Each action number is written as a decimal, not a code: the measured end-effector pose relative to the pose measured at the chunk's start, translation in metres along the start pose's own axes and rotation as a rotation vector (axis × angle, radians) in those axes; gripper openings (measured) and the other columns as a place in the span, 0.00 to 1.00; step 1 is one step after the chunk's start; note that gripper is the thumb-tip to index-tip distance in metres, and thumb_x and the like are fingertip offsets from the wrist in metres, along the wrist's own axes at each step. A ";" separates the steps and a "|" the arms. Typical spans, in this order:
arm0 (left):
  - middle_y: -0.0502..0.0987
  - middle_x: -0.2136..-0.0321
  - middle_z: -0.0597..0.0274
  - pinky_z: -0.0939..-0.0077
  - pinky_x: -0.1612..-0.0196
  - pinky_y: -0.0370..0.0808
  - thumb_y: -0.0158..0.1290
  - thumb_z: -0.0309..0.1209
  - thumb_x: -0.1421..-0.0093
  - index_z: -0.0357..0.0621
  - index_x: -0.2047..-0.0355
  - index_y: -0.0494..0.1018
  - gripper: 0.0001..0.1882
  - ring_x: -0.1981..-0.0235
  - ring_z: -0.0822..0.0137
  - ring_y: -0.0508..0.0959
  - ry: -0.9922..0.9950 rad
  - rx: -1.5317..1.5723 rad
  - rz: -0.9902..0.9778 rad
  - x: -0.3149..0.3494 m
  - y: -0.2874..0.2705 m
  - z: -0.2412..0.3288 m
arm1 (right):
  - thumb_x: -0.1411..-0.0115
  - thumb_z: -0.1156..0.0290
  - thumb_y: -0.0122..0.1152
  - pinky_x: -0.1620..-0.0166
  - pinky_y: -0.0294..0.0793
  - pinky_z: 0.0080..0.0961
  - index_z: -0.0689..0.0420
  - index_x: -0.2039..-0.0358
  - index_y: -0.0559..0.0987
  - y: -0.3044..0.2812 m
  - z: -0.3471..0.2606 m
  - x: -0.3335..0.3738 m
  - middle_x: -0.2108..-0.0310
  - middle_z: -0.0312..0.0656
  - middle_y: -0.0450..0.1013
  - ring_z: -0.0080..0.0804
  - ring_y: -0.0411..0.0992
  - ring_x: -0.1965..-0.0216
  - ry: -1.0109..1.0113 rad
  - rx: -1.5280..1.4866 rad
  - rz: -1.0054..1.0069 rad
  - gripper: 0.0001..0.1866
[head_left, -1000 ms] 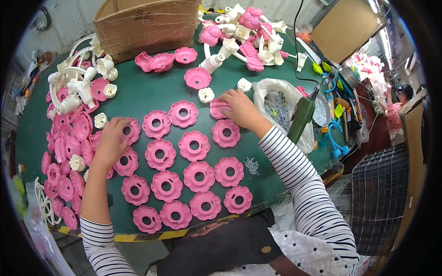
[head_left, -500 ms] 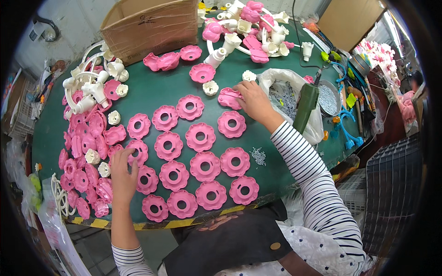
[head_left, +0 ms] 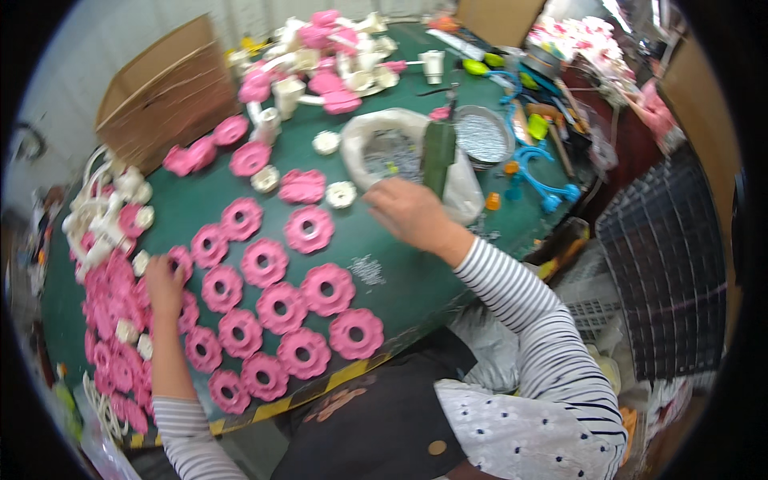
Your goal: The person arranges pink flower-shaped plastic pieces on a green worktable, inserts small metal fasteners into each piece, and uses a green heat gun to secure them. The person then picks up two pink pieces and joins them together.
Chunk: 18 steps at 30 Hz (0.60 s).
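My right hand [head_left: 410, 212] is in front of the white plastic bag [head_left: 468, 196], its fingers stretched loosely leftward with nothing visible in them. Just left of its fingertips sits a white flower-shaped cup [head_left: 350, 189], beside a pink scalloped piece [head_left: 302, 186]. My left hand [head_left: 165, 286] rests at the right edge of a pile of pink scalloped parts [head_left: 112, 300], its fingers open and close to a pink scalloped ring [head_left: 182, 262]. Rows of similar pink rings [head_left: 282, 309] lie on the green table [head_left: 376, 300]. Motion blurs the picture.
A cardboard box [head_left: 172, 100] stands at the far left. White and pink fittings [head_left: 320, 60] are heaped at the back. A green-handled power tool [head_left: 438, 158] leans across the bag, near a round metal dish of small grey pieces [head_left: 482, 136]. Small grey bits [head_left: 368, 270] lie scattered on the table.
The view has swung, shifting the whole table leftward. My right hand has left the pink piece and moved over to the bag; a white cup now shows beside that piece. My left hand remains by the pile.
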<state>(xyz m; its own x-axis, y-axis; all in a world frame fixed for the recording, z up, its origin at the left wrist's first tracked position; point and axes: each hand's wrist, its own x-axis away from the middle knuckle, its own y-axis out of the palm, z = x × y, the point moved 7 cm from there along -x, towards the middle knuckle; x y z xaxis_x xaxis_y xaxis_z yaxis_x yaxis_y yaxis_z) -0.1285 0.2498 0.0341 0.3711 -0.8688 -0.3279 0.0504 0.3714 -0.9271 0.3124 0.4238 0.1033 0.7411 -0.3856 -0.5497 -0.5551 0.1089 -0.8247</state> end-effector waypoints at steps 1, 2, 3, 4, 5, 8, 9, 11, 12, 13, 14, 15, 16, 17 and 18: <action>0.74 0.63 0.47 0.54 0.52 0.70 0.60 0.27 0.47 0.36 0.60 0.73 0.15 0.57 0.45 0.73 0.041 0.004 0.011 0.000 0.006 -0.013 | 0.46 0.74 0.67 0.62 0.76 0.35 0.57 0.58 0.78 -0.016 -0.005 0.003 0.63 0.42 0.76 0.41 0.75 0.64 -0.085 -0.073 0.087 0.14; 0.73 0.62 0.47 0.55 0.52 0.70 0.60 0.26 0.47 0.35 0.59 0.73 0.15 0.58 0.45 0.73 0.076 0.003 0.024 0.004 0.009 -0.018 | 0.47 0.77 0.66 0.62 0.76 0.34 0.59 0.57 0.78 -0.032 -0.010 0.007 0.63 0.43 0.76 0.42 0.75 0.65 -0.134 -0.108 0.166 0.15; 0.73 0.60 0.47 0.55 0.50 0.70 0.60 0.26 0.45 0.35 0.57 0.73 0.16 0.55 0.45 0.73 0.057 0.070 0.028 0.005 0.009 -0.007 | 0.48 0.79 0.65 0.62 0.76 0.35 0.59 0.57 0.78 -0.051 -0.009 0.015 0.63 0.44 0.76 0.42 0.75 0.66 -0.101 -0.099 0.263 0.16; 0.73 0.58 0.46 0.56 0.47 0.69 0.59 0.26 0.44 0.35 0.55 0.73 0.16 0.53 0.46 0.73 0.027 0.122 0.030 0.011 -0.001 -0.002 | 0.49 0.81 0.64 0.62 0.76 0.35 0.59 0.57 0.78 -0.067 -0.006 0.025 0.63 0.44 0.76 0.42 0.74 0.66 -0.079 -0.105 0.365 0.16; 0.73 0.55 0.46 0.56 0.45 0.68 0.57 0.26 0.41 0.35 0.52 0.72 0.17 0.50 0.46 0.72 0.040 0.095 0.091 0.018 -0.007 0.002 | 0.47 0.82 0.63 0.62 0.76 0.34 0.60 0.58 0.77 -0.083 0.007 0.039 0.63 0.45 0.76 0.42 0.75 0.67 0.006 -0.122 0.452 0.15; 0.71 0.47 0.46 0.55 0.38 0.64 0.53 0.27 0.35 0.35 0.46 0.71 0.18 0.42 0.46 0.69 0.030 0.125 0.135 0.025 -0.018 0.042 | 0.42 0.84 0.60 0.64 0.75 0.26 0.61 0.59 0.75 -0.113 0.060 0.104 0.64 0.44 0.75 0.33 0.75 0.69 0.351 -0.142 0.667 0.10; 0.72 0.46 0.48 0.55 0.37 0.64 0.53 0.26 0.35 0.35 0.46 0.71 0.18 0.42 0.48 0.69 0.073 0.134 0.169 0.031 -0.024 0.069 | 0.39 0.81 0.60 0.64 0.75 0.25 0.61 0.59 0.75 -0.118 0.078 0.128 0.65 0.44 0.74 0.32 0.75 0.69 0.508 -0.207 0.737 0.08; 0.72 0.46 0.49 0.57 0.37 0.64 0.54 0.25 0.36 0.36 0.46 0.72 0.18 0.42 0.49 0.70 0.168 0.177 0.191 0.038 -0.036 0.128 | 0.38 0.77 0.60 0.63 0.75 0.25 0.61 0.58 0.76 -0.124 0.116 0.180 0.65 0.44 0.74 0.31 0.75 0.68 0.749 -0.230 0.705 0.08; 0.72 0.46 0.49 0.57 0.37 0.64 0.54 0.24 0.37 0.36 0.47 0.72 0.17 0.42 0.50 0.70 0.213 0.197 0.197 0.040 -0.043 0.159 | 0.37 0.76 0.60 0.63 0.75 0.25 0.61 0.58 0.76 -0.124 0.128 0.201 0.66 0.44 0.74 0.31 0.75 0.68 0.873 -0.244 0.684 0.08; 0.72 0.47 0.51 0.59 0.38 0.65 0.55 0.23 0.38 0.37 0.48 0.73 0.17 0.43 0.51 0.71 0.230 0.347 0.128 0.040 -0.046 0.190 | 0.37 0.74 0.61 0.63 0.75 0.25 0.61 0.58 0.76 -0.124 0.125 0.207 0.65 0.44 0.74 0.32 0.75 0.68 0.870 -0.202 0.603 0.08; 0.73 0.48 0.52 0.59 0.40 0.66 0.56 0.21 0.39 0.36 0.50 0.73 0.16 0.44 0.52 0.72 0.280 0.403 0.121 0.042 -0.050 0.218 | 0.36 0.72 0.61 0.62 0.75 0.26 0.61 0.58 0.76 -0.124 0.120 0.213 0.64 0.44 0.74 0.32 0.76 0.67 0.862 -0.160 0.521 0.09; 0.73 0.49 0.52 0.59 0.41 0.67 0.56 0.20 0.40 0.36 0.50 0.73 0.17 0.45 0.52 0.72 0.316 0.454 0.090 0.044 -0.051 0.248 | 0.36 0.70 0.61 0.61 0.76 0.27 0.61 0.58 0.76 -0.124 0.114 0.219 0.64 0.44 0.74 0.32 0.76 0.66 0.853 -0.116 0.441 0.10; 0.74 0.50 0.52 0.59 0.41 0.68 0.57 0.19 0.42 0.36 0.51 0.74 0.17 0.46 0.52 0.73 0.354 0.503 0.060 0.047 -0.053 0.274 | 0.39 0.60 0.66 0.52 0.75 0.33 0.61 0.52 0.76 -0.111 0.108 0.226 0.56 0.47 0.75 0.39 0.75 0.57 0.889 -0.171 0.258 0.20; 0.74 0.51 0.52 0.59 0.42 0.68 0.58 0.18 0.44 0.37 0.52 0.74 0.18 0.47 0.52 0.73 0.427 0.507 0.051 0.052 -0.055 0.296 | 0.41 0.56 0.68 0.46 0.71 0.36 0.62 0.49 0.74 -0.104 0.094 0.220 0.50 0.50 0.72 0.43 0.72 0.50 0.759 -0.069 0.174 0.27; 0.74 0.52 0.52 0.59 0.43 0.69 0.59 0.17 0.46 0.37 0.53 0.74 0.19 0.48 0.52 0.74 0.499 0.510 0.043 0.057 -0.054 0.315 | 0.43 0.51 0.69 0.40 0.67 0.40 0.63 0.45 0.72 -0.093 0.082 0.211 0.45 0.52 0.69 0.47 0.68 0.44 0.625 0.032 0.090 0.34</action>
<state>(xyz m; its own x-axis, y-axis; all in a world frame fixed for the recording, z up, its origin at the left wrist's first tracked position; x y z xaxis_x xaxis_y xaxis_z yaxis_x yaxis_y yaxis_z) 0.1821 0.2830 0.1223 -0.0798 -0.8509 -0.5192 0.5182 0.4095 -0.7508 0.5511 0.4070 0.0527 0.3256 -0.8352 -0.4431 -0.5864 0.1893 -0.7876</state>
